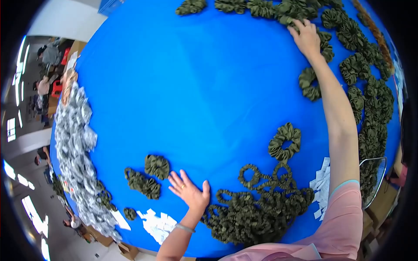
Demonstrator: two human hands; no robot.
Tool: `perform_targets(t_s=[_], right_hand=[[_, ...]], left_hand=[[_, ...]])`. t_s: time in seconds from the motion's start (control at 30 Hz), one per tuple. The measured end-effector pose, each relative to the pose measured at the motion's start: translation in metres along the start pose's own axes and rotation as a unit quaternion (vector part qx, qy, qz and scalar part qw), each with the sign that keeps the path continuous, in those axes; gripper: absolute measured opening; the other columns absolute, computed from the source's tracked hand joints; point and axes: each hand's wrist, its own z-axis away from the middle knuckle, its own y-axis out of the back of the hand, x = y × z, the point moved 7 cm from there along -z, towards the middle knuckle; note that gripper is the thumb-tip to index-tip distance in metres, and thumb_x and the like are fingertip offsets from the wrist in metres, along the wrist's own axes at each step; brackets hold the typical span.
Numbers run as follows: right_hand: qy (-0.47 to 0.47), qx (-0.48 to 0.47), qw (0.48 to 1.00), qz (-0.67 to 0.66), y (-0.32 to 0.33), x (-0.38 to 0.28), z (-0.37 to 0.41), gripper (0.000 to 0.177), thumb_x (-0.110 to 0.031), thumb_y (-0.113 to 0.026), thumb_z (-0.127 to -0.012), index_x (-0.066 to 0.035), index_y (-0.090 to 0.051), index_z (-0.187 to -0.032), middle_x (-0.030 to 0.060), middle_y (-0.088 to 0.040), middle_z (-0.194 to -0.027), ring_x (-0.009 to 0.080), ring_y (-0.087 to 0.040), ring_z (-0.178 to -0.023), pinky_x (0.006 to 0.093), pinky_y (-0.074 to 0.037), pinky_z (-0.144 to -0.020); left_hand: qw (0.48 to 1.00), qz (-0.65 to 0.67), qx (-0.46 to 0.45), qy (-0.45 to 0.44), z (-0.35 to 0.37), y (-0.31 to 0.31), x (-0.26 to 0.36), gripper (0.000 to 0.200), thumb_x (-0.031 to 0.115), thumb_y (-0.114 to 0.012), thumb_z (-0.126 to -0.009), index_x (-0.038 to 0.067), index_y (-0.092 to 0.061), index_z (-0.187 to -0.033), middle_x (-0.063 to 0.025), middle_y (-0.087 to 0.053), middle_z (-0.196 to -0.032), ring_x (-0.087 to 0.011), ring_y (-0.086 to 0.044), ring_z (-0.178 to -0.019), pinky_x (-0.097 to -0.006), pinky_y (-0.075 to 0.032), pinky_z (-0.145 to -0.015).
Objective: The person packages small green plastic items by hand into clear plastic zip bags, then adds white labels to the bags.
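Note:
Low on the blue table, my left hand [189, 192] is flat with its fingers spread, and it holds nothing. Just left of its fingertips lies a dark green scrunchie [156, 166], with more scrunchies [143, 184] beside that one. My right hand [307, 40] reaches far across to the upper right, fingers apart over the edge of a row of green scrunchies [261, 8]. Below it rests a single scrunchie [309, 84], partly behind my forearm. A heap of smaller, thinner green scrunchies [257, 217] sits close in front of me, right of my left hand.
Clear plastic packets [76, 130] pile along the left edge. White paper slips lie in one stack [157, 225] near my left wrist and another [321, 185] by my right elbow. A lone scrunchie [285, 142] sits above the heap. Many scrunchies [374, 113] crowd the right side.

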Motion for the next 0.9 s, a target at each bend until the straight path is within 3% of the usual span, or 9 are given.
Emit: perform_targets(t_s=[0.23,0.3,0.37,0.43,0.5,0.6,0.67,0.77,0.9], right_hand=[[0.148,-0.047,0.967,-0.201,0.073,-0.285,0.079,0.024,-0.030,-0.069,-0.079,-0.020,-0.071,-0.101,0.0089,-0.063,-0.104,0.0322,-0.060,-0.090,0.0406,-0.051,-0.072],[0.149,-0.078,0.942,-0.290,0.103,-0.368,0.110,0.017,-0.026,-0.068,-0.074,-0.017,-0.070,-0.088,0.0057,-0.063,-0.091,0.0293,-0.059,-0.073,0.0439,-0.046,-0.058],[0.231,-0.054,0.915,-0.326,0.132,-0.450,0.156,0.013,-0.027,-0.069,-0.073,-0.020,-0.070,-0.085,0.0042,-0.063,-0.092,0.0241,-0.059,-0.080,0.0426,-0.047,-0.059],[0.297,-0.231,0.831,-0.409,0.169,-0.512,0.203,0.035,-0.033,-0.073,-0.073,-0.021,-0.066,-0.105,0.0103,-0.056,-0.124,0.0309,-0.050,-0.114,0.0489,-0.049,-0.076],[0.314,-0.241,0.782,-0.481,0.231,-0.535,0.218,0.043,-0.036,-0.075,-0.074,-0.020,-0.061,-0.111,0.0125,-0.047,-0.137,0.0350,-0.041,-0.125,0.0550,-0.044,-0.089],[0.238,-0.100,0.851,-0.457,0.268,-0.492,0.202,0.042,-0.042,-0.074,-0.072,-0.019,-0.062,-0.104,0.0135,-0.051,-0.128,0.0333,-0.043,-0.116,0.0521,-0.037,-0.090],[0.049,-0.306,0.840,-0.445,0.245,-0.414,0.172,0.034,-0.026,-0.067,-0.081,-0.014,-0.057,-0.111,0.0154,-0.049,-0.132,0.0323,-0.044,-0.108,0.0471,-0.035,-0.083],[0.090,-0.302,0.934,-0.166,0.225,-0.288,0.173,0.050,-0.007,-0.061,-0.077,-0.015,-0.051,-0.126,0.0158,-0.043,-0.141,0.0400,-0.035,-0.126,0.0548,-0.034,-0.095],[0.107,-0.389,0.915,-0.027,0.205,-0.175,0.191,0.081,0.016,-0.055,-0.068,-0.016,-0.045,-0.142,0.0124,-0.034,-0.153,0.0420,-0.023,-0.143,0.0599,-0.030,-0.110]], left_hand=[[0.999,0.008,0.045,0.005,-0.004,0.001,0.004,0.091,0.051,-0.058,-0.083,-0.003,-0.026,-0.149,-0.0328,-0.018,-0.154,-0.0547,-0.011,-0.142,-0.0698,-0.004,-0.109],[0.998,0.011,0.056,-0.005,-0.001,0.009,0.002,0.091,0.052,-0.058,-0.083,-0.002,-0.027,-0.149,-0.0323,-0.019,-0.154,-0.0547,-0.012,-0.142,-0.0703,-0.005,-0.109],[0.998,-0.023,-0.038,0.035,0.001,0.005,-0.009,0.089,0.052,-0.057,-0.084,-0.001,-0.027,-0.149,-0.0314,-0.019,-0.155,-0.0538,-0.012,-0.142,-0.0702,-0.006,-0.109],[0.988,-0.056,-0.139,0.040,-0.001,-0.008,-0.004,0.088,0.053,-0.056,-0.085,0.000,-0.028,-0.149,-0.0305,-0.018,-0.155,-0.0530,-0.012,-0.143,-0.0701,-0.008,-0.110],[0.996,-0.010,-0.094,0.007,-0.002,-0.013,0.006,0.088,0.053,-0.055,-0.085,0.000,-0.028,-0.150,-0.0301,-0.018,-0.156,-0.0522,-0.012,-0.143,-0.0697,-0.008,-0.110],[0.990,0.119,0.072,0.012,-0.001,-0.003,-0.001,0.088,0.054,-0.054,-0.085,0.001,-0.028,-0.150,-0.0290,-0.016,-0.157,-0.0498,-0.009,-0.145,-0.0687,-0.009,-0.111],[0.994,0.087,0.064,0.003,0.000,-0.003,0.002,0.088,0.054,-0.054,-0.085,0.002,-0.027,-0.150,-0.0290,-0.015,-0.157,-0.0491,-0.009,-0.146,-0.0684,-0.009,-0.111],[0.998,-0.027,0.060,0.004,-0.001,-0.001,0.002,0.087,0.055,-0.053,-0.086,0.004,-0.026,-0.152,-0.0289,-0.014,-0.158,-0.0471,-0.007,-0.147,-0.0676,-0.009,-0.112],[0.997,-0.041,0.064,0.003,0.000,0.001,0.004,0.085,0.053,-0.053,-0.088,0.005,-0.025,-0.152,-0.0263,-0.015,-0.158,-0.0460,-0.009,-0.147,-0.0667,-0.013,-0.111]])
